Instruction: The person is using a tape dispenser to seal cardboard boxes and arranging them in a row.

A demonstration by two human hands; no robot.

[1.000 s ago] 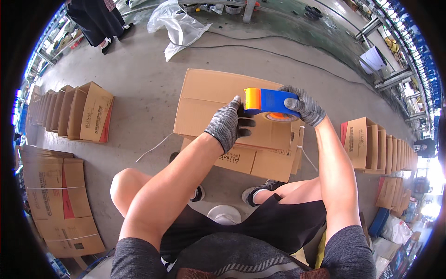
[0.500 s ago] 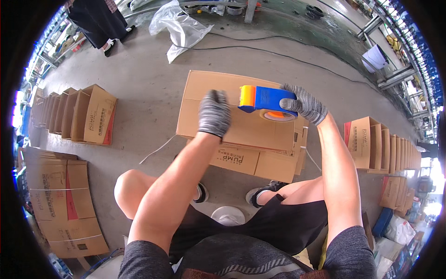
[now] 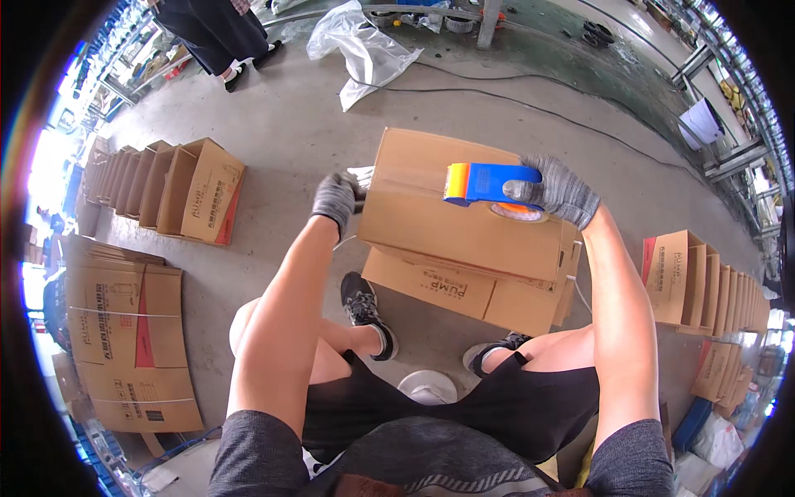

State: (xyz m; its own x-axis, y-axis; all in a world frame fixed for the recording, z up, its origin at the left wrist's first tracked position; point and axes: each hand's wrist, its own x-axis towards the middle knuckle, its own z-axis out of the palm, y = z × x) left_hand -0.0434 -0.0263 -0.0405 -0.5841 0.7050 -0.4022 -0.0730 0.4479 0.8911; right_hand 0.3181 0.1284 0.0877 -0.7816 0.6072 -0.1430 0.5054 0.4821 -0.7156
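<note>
My right hand [image 3: 556, 191], in a grey knit glove, grips a blue tape dispenser [image 3: 489, 180] with a yellow front end. An orange-cored tape roll [image 3: 517, 213] sits under it. The dispenser is over the right part of a closed cardboard box [image 3: 464, 236]. My left hand [image 3: 335, 203], gloved alike, is at the box's left end, its fingers stretched toward that side; their tips are bright and partly unclear. Beneath the box lie flat printed cartons [image 3: 431, 286], with a white strap [image 3: 580, 290] sticking out at their right.
Rows of standing open cartons flank me, one at left [image 3: 203, 195] and one at right [image 3: 669, 277]. A strapped carton stack [image 3: 132, 340] lies at lower left. Ahead are a clear plastic sheet [image 3: 356, 50], a black cable [image 3: 530, 108] and a standing person [image 3: 211, 33].
My left hand has moved left and off the box top to its left end, its fingers now reaching out. My right hand still holds the dispenser. The whole view has shifted somewhat.
</note>
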